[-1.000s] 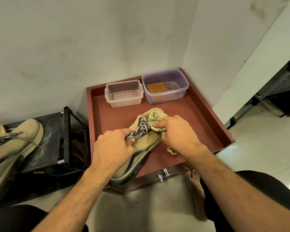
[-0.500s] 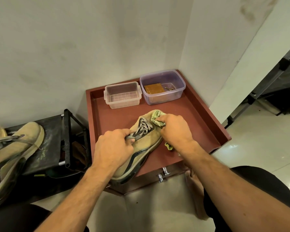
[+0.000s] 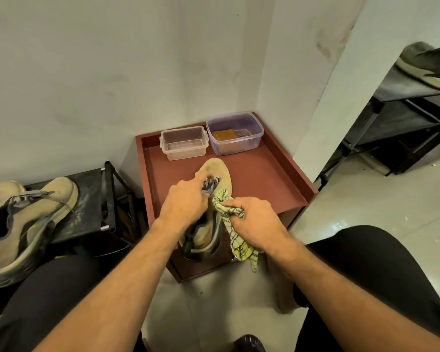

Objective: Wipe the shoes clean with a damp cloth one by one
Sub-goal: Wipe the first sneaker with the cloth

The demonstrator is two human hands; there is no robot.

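A tan suede shoe (image 3: 217, 171) with grey laces lies on the red-brown tray top (image 3: 259, 179), toe pointing away from me, heel over the near edge. My left hand (image 3: 183, 207) grips it over the laces and tongue. My right hand (image 3: 254, 222) holds a bunched yellow-green patterned cloth (image 3: 239, 246) against the shoe's right side, near its middle; the cloth's tail hangs below the tray edge. A matching tan shoe (image 3: 28, 219) rests on a black rack at the left.
Two clear plastic boxes stand at the tray's back: an empty one (image 3: 184, 143) and a purple-tinted one (image 3: 234, 133) holding a brown block. A black rack (image 3: 404, 115) at right carries a dark shoe (image 3: 429, 64). White walls close the corner. My knees flank the tray.
My right hand with the cloth has slid from the shoe's toe back toward its middle. The shoe has turned straighter, toe away from me. My left hand shifted forward over the laces.
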